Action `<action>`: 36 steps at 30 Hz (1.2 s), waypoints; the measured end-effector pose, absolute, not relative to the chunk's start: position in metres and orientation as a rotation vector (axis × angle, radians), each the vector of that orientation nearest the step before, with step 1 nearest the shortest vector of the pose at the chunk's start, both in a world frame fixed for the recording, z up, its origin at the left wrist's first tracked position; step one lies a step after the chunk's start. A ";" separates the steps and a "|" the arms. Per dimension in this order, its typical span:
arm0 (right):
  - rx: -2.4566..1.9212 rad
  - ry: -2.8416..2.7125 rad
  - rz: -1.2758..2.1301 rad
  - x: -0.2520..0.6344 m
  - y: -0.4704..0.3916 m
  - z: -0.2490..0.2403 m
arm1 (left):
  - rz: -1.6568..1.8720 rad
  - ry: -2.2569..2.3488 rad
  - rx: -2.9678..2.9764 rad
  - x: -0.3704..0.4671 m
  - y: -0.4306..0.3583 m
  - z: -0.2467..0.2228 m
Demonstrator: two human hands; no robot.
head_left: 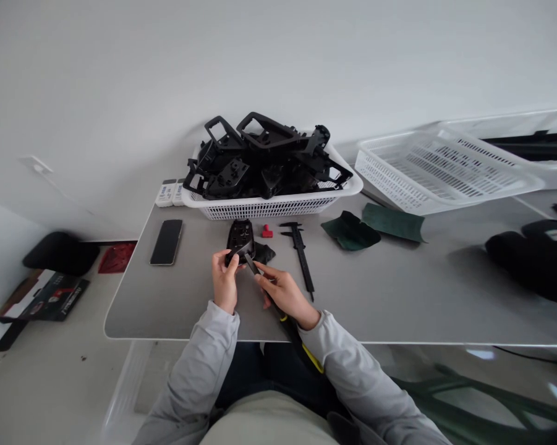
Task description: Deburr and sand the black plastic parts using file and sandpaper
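Observation:
My left hand grips the near end of a black moulded plastic part, thumb on top, just above the table. My right hand is closed around a long tool with a flat grey blade and a black-and-yellow handle. The blade's tip touches the near end of the plastic part, and the handle runs back under my right wrist. A dark scrap lies beside the part. Just beyond are a small red piece and a black caliper.
Behind my hands, a white basket is heaped with black plastic frames. A phone lies left. Dark green sheets and tilted white baskets are to the right, with a black bundle at the far right.

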State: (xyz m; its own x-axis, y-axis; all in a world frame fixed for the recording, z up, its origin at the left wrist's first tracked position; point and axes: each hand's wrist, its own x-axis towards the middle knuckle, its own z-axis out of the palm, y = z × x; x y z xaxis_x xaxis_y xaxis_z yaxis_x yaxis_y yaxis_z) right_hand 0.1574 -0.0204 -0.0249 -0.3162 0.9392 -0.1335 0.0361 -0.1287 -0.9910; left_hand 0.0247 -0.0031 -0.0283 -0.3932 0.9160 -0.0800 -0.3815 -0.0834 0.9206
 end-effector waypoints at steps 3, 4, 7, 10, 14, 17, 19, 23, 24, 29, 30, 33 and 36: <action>-1.118 -1.386 1.588 0.157 -0.021 -0.026 | 1.670 1.178 0.678 0.025 -0.003 -0.028; -1.126 -1.380 1.580 0.157 -0.020 -0.026 | 1.677 1.181 0.672 0.025 -0.003 -0.028; -1.133 -1.301 1.560 0.158 -0.019 -0.027 | 1.711 1.189 0.625 0.025 -0.002 -0.028; -1.046 -1.114 1.595 0.160 -0.016 -0.025 | 1.741 1.181 0.582 0.024 -0.002 -0.028; -0.974 -0.931 1.578 0.161 -0.013 -0.023 | 1.780 1.186 0.579 0.025 -0.003 -0.027; -0.971 -0.900 1.608 0.160 -0.013 -0.023 | 1.756 1.206 0.592 0.026 -0.005 -0.026; -0.978 -0.895 1.631 0.159 -0.013 -0.023 | 1.725 1.225 0.618 0.026 -0.005 -0.026; -0.965 -0.889 1.685 0.158 -0.014 -0.023 | 1.716 1.270 0.664 0.025 -0.005 -0.026; -0.960 -0.888 1.700 0.158 -0.014 -0.022 | 1.720 1.272 0.661 0.024 -0.004 -0.027; -0.933 -0.897 1.732 0.158 -0.015 -0.021 | 1.700 1.258 0.688 0.024 -0.004 -0.030; -0.922 -0.904 1.737 0.159 -0.016 -0.021 | 1.706 1.262 0.704 0.025 -0.005 -0.030; -0.875 -0.955 1.776 0.159 -0.018 -0.019 | 1.711 1.260 0.747 0.027 -0.006 -0.029; -0.826 -1.033 1.842 0.160 -0.021 -0.018 | 1.690 1.242 0.781 0.029 -0.007 -0.028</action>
State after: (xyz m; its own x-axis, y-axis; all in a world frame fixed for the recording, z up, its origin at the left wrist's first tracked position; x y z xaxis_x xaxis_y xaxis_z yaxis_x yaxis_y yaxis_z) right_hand 0.1598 -0.0211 -0.0181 -0.4242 0.8952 -0.1366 -0.3505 -0.3013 -0.8868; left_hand 0.0292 -0.0069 -0.0276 -0.4215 0.9068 -0.0092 -0.2793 -0.1201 0.9527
